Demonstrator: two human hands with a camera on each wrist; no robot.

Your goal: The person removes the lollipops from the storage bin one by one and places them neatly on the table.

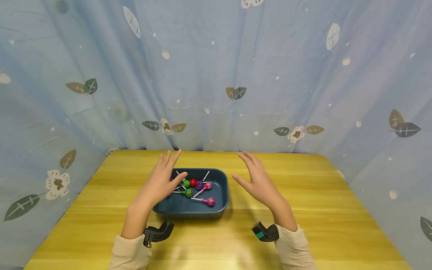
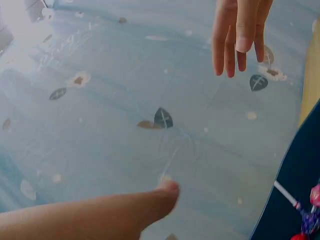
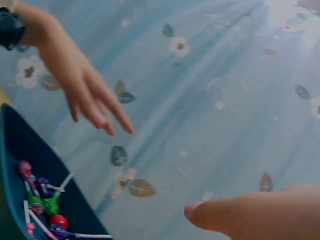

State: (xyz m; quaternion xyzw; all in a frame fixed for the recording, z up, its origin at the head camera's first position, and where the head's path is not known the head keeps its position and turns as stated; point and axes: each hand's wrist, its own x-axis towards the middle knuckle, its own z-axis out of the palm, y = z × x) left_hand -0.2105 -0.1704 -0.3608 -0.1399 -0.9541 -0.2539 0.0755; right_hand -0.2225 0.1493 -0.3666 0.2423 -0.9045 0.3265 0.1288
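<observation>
Your hands are raised well apart from each other, their fingers extended and the thumbs spread away. Your left hand (image 1: 158, 183) appears over the left end of the dark blue tray (image 1: 219, 192), hiding part of it in the head view, while your right hand (image 1: 261, 183) appears just to the right of the tray. The tray sits on the yellow worktop (image 1: 324, 210). Inside it, you have lollipops lying loose, among them a red lollipop (image 1: 193, 182), a purple lollipop (image 1: 199, 185), a green lollipop (image 1: 188, 193) and a pink lollipop (image 1: 210, 201) (this last one lies nearest you, its white stick pointing left). More are partly covered by your left hand. Each of your wrists carries a black camera (image 1: 158, 232) beside a beige sleeve (image 1: 295, 245), and a blue curtain (image 1: 209, 67) with leaf and flower prints hangs behind the worktop.
</observation>
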